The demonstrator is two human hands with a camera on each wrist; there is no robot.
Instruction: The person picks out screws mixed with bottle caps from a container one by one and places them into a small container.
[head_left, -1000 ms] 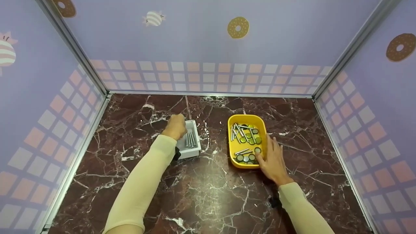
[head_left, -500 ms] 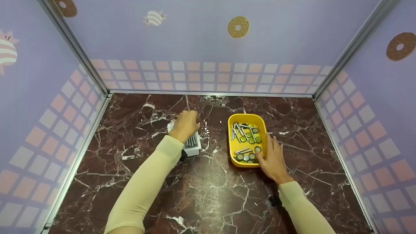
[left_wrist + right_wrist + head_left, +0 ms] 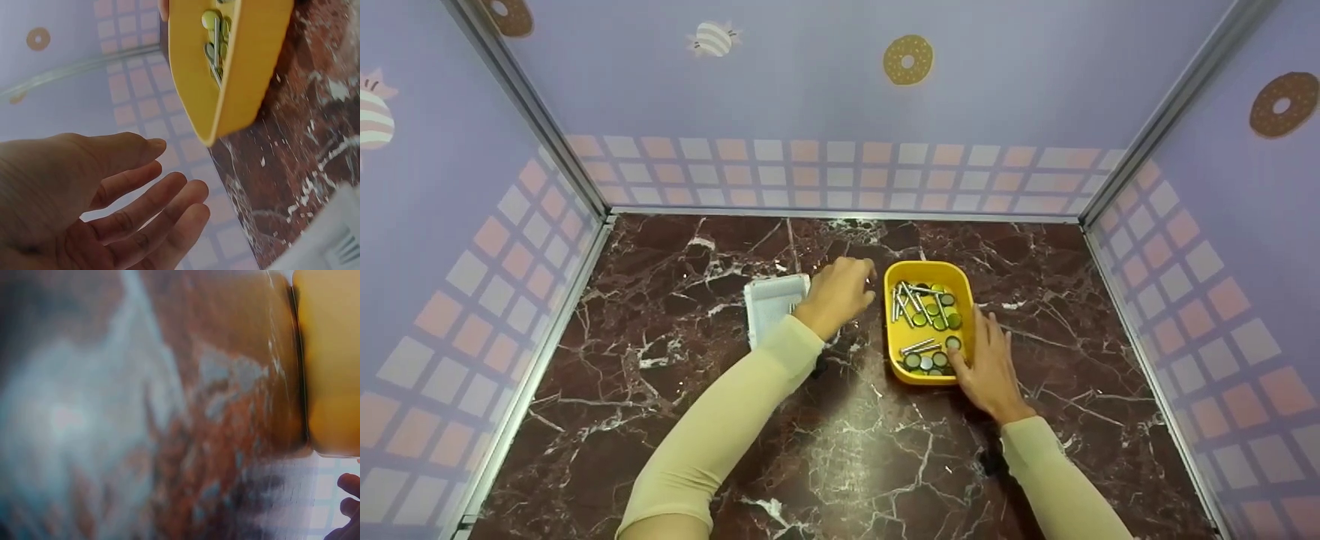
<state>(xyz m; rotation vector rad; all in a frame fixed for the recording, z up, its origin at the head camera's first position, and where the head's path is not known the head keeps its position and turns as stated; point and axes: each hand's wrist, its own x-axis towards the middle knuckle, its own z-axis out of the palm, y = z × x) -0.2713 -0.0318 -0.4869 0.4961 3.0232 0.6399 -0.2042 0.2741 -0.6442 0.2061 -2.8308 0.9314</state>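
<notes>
In the head view, my left hand (image 3: pixel 836 294) hangs between the white tray (image 3: pixel 769 311) and the yellow tub (image 3: pixel 924 381). The left wrist view shows this hand (image 3: pixel 121 194) with loosely bent fingers and nothing in them. The tub holds several silver screws (image 3: pixel 915 301) and several round discs (image 3: pixel 954 321). At its right side, my right hand (image 3: pixel 988 367) grips the tub wall, thumb over the rim and fingers along the outside. Inside the white tray, a few screws show in the left wrist view; my left arm partly hides the tray in the head view.
A dark red marbled tabletop (image 3: pixel 855 450) lies under both containers. Lilac panels (image 3: pixel 810 90) with a checked border stand at the back and both sides, joined by metal corner rails (image 3: pixel 1170 105).
My left hand has moved right, from over the white tray towards the yellow tub, and its fingers have loosened. The right hand and the tub have stayed put.
</notes>
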